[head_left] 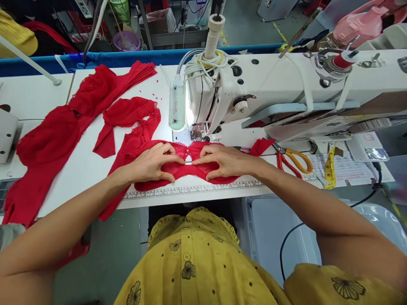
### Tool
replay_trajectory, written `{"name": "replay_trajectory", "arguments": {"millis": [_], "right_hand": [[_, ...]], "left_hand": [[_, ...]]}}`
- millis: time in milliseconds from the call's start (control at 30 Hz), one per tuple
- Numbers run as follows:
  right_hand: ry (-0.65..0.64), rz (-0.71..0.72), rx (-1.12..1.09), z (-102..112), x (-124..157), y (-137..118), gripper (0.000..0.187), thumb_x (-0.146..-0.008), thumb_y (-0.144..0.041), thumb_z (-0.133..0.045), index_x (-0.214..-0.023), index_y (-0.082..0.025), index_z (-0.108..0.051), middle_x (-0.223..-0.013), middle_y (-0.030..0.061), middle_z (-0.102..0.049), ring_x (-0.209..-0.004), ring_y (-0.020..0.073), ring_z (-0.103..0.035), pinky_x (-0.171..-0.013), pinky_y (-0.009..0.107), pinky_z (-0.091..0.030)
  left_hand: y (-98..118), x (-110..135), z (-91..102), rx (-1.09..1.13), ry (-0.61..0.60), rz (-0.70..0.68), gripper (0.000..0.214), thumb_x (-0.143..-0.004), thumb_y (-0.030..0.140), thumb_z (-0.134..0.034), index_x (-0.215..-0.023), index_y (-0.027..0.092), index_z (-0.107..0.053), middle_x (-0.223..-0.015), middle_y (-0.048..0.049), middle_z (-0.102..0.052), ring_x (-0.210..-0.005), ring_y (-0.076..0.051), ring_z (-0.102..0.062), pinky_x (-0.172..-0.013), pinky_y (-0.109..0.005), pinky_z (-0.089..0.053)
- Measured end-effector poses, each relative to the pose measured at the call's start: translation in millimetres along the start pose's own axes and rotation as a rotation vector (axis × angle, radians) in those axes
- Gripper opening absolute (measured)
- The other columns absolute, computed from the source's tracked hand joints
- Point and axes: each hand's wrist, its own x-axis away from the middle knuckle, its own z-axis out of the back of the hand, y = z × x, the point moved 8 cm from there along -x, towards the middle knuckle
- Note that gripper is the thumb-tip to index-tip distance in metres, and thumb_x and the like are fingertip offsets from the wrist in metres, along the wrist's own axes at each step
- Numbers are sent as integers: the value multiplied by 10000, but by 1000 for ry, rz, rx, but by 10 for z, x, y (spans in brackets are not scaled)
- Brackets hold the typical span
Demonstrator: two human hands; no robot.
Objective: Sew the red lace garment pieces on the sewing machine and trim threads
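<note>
A red lace bra point(187, 170) lies spread across the front of the white sewing table, just before the needle area of a sewing machine point(235, 89). My left hand point(157, 162) pinches the bra left of its centre gap, fingers on the lace and thumb lower down. On the other side of the gap, my right hand point(222, 161) grips the fabric between thumb and fingers. Both hands are close together, with a small opening between the cups showing the white table. The machine's presser foot point(197, 135) stands right behind the lace edge.
More red garment pieces point(51, 144) are heaped to the left. A lit lamp tube point(177, 105) hangs beside the machine head. Scissors with red and orange handles point(294, 163), a yellow tape measure point(330, 167) and paper sheets lie at right. A printed ruler point(190, 189) runs along the front edge.
</note>
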Motion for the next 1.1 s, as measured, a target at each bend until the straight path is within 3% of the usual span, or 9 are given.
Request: {"name": "replay_trajectory", "arguments": {"millis": [700,967,1100], "right_hand": [[4,17,23,21,-7,-36,524,-801,-340,-770,-1310,-335,-647,-1128,54,-604,-1030,230,-549,-720,284,-390],[29,17,14,10,23,-48,515,-817,-348,-749,-1320,-333,-637,-1136,51,-606,-1021,223,-544,-686,276,-380],[32,37,22,-12,13,-23,510,-820,-341,-745,-1319,-325,-637,-1133,55,-598,-1022,222,-543,-672,266,-370]], "left_hand": [[-16,-8,-17,-5,-8,2,588,-797,654,-690,-1280,335,-592,-1165,-57,-527,-1042,-241,-478,-889,-375,-415],[159,55,21,-172,12,76,532,-864,619,-635,-1287,303,-563,-1194,-72,-566,-1013,-247,-502,-729,-317,-377],[254,126,38,-251,60,142,446,-894,506,-653,-1248,254,-548,-1199,-83,-613,-1002,-251,-524,-784,-359,-402]]}}
